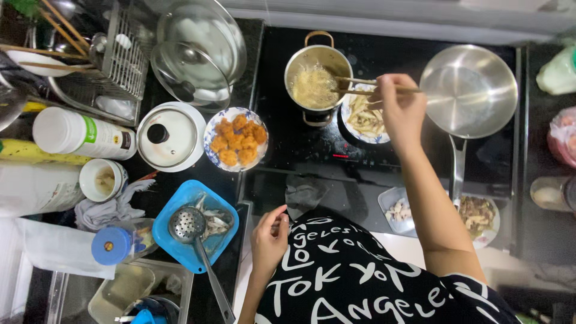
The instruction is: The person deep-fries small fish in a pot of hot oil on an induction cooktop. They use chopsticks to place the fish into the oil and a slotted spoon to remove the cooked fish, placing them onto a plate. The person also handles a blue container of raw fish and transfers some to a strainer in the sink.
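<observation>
My right hand (401,111) grips wooden chopsticks (360,87) whose tips reach over a small steel pot (318,81) of bubbling oil on the black stovetop (300,150). Just below the chopsticks sits a patterned plate of pale raw strips (363,117). My left hand (270,237) rests near my body at the counter edge, fingers loosely curled and holding nothing. A blue-patterned plate of golden fried pieces (236,139) lies left of the pot.
An empty steel frying pan (469,90) sits at right. A blue tray (195,225) holds a slotted skimmer (189,225). Glass lids (198,57), a white lid (171,137), a dish rack (114,60), bottles and small dishes (477,216) crowd the counter.
</observation>
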